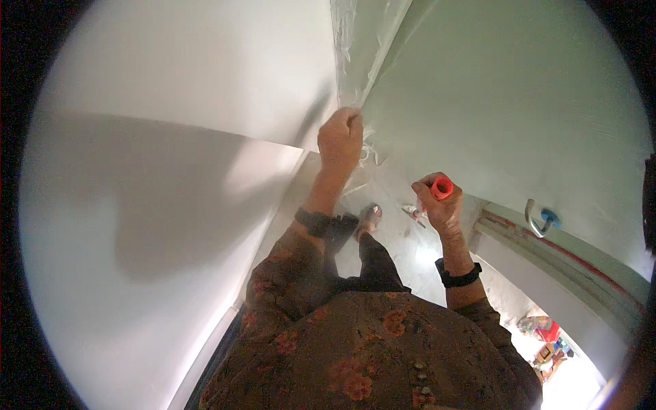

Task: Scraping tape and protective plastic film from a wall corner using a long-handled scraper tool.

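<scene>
My left hand (341, 136) is curled at the narrow strip (361, 41) where the white wall panel meets the pale green door. Wrinkled translucent film (344, 31) clings along that strip, and loose whitish strands (368, 151) show just below the fist. Blur hides whether any film is between the fingers. My right hand (445, 207) grips a red hollow-ended cylinder (442, 188), its open end facing up. Behind that hand, a small pale object with a grey bar (414, 216) shows against the floor; I cannot tell whether it joins the cylinder.
On the right, the green door (502, 102) carries a curved metal lever handle (534, 218). A smooth white panel (154, 66) rises at left. My foot (371, 215) stands on the pale floor (394, 189). Assorted items (548, 353) lie beyond the opening at lower right.
</scene>
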A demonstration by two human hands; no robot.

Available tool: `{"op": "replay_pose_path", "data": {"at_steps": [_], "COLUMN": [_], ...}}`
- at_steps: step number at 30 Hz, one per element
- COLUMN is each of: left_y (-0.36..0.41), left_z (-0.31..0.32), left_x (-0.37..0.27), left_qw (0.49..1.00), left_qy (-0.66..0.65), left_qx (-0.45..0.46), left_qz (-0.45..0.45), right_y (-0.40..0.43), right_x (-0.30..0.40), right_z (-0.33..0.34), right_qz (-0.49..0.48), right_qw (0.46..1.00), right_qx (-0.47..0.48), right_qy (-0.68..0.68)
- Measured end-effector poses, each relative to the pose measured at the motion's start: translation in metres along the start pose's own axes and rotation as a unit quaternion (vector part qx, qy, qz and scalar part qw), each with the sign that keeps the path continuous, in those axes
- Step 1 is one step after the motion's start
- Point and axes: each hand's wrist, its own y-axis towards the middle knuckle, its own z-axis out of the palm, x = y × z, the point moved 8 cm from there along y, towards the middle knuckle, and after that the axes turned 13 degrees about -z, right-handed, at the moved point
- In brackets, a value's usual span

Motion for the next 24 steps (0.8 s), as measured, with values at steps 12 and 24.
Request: {"op": "replay_pose_path", "data": {"at_steps": [12, 24], "left_y": [0.054, 0.065], "left_z": [0.033, 0.032], "left_x": [-0.024, -0.027], "left_qw": [0.534, 0.471], "left_qy": [-0.745, -0.775], "left_qx": [0.153, 0.213], "left_qz": [-0.369, -0.364], "right_y": [-0.007, -0.019], "right_x": [-0.008, 0.005], "right_z": [-0.008, -0.017], "right_qz": [-0.011, -0.013], "right_qw": [0.998, 0.997], "right_qx": [0.016, 0.000], "right_qy": [-0.054, -0.070]}}
